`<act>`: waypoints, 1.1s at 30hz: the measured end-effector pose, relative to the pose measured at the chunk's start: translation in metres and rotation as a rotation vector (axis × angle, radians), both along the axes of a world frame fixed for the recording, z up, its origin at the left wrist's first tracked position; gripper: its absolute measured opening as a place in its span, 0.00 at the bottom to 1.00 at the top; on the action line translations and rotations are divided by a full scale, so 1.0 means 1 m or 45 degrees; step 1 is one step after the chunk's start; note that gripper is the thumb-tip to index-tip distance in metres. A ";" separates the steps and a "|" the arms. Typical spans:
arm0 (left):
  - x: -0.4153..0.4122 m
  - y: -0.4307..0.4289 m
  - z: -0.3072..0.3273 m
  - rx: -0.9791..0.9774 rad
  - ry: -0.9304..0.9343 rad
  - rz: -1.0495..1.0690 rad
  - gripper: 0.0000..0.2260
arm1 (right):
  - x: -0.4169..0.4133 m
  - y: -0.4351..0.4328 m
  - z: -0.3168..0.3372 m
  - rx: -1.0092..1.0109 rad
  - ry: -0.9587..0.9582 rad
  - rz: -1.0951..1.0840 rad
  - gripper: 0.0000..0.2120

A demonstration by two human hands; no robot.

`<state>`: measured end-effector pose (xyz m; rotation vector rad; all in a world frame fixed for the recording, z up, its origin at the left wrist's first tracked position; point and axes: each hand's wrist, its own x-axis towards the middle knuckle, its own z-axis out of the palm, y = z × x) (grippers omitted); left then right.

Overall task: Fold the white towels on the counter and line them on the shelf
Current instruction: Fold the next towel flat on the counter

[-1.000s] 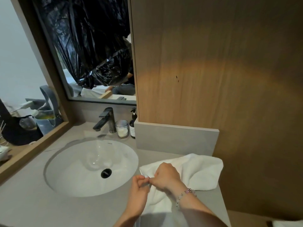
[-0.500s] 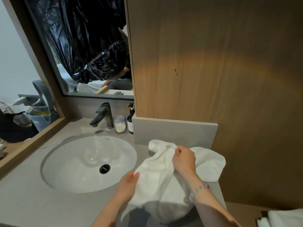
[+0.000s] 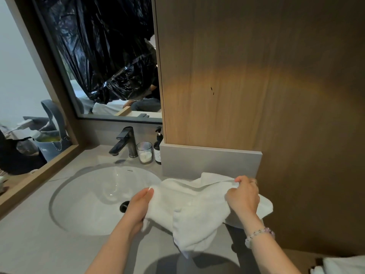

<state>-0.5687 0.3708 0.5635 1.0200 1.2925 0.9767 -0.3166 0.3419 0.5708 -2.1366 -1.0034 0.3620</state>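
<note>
**Q:** What differs from half a second ago?
**A:** Your hands have moved apart. Your left hand (image 3: 138, 206) now grips the left edge of the towel (image 3: 189, 206), fingers closed together round it. Your right hand (image 3: 244, 196) pinches the far edge between thumb and fingertips. The towel spans between them, and its lower part hangs below your fingers over the counter (image 3: 39, 244).

**Q:** What surrounds the work?
**A:** A grey upstand (image 3: 209, 163) stands just beyond your right fingertips. The sink (image 3: 88, 204) lies left of your left fingers. Past it stand a faucet (image 3: 124, 143), a glass (image 3: 145, 152) and a pump bottle (image 3: 158, 149). A second white towel (image 3: 343, 265) lies well behind your right wrist.

**Q:** Containers?
**A:** The glass holds something white. The grey bag (image 3: 51, 143), far left, shows yellow-green contents.
</note>
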 end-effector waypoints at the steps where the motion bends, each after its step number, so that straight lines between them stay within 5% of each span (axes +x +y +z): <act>1: 0.004 0.000 0.008 0.007 -0.017 -0.068 0.12 | -0.007 -0.002 0.004 0.031 -0.095 0.079 0.15; 5: 0.023 0.000 0.037 0.043 -0.017 -0.357 0.14 | -0.053 -0.002 0.031 0.282 -0.187 0.669 0.23; 9: 0.033 -0.002 0.049 0.112 -0.032 -0.539 0.13 | -0.092 0.009 0.035 0.253 0.267 0.997 0.24; 12: 0.032 -0.004 0.050 0.052 -0.090 -0.552 0.11 | -0.089 0.015 0.023 0.279 0.286 0.964 0.13; 15: 0.023 -0.005 0.045 0.011 -0.169 -0.672 0.17 | -0.079 0.014 0.016 0.384 0.159 0.793 0.20; 18: 0.014 -0.007 0.036 0.088 -0.031 -0.767 0.21 | -0.074 0.015 0.019 0.495 0.385 0.547 0.23; 21: 0.011 -0.012 0.028 0.193 0.022 -0.710 0.07 | -0.066 0.020 0.025 0.544 0.476 0.366 0.22; 29: 0.019 -0.004 0.031 0.326 -0.056 -0.267 0.09 | -0.050 0.021 0.027 0.609 0.386 0.480 0.23; 33: 0.024 0.003 0.039 0.391 -0.116 -0.043 0.10 | -0.043 0.017 0.016 0.234 0.051 0.722 0.26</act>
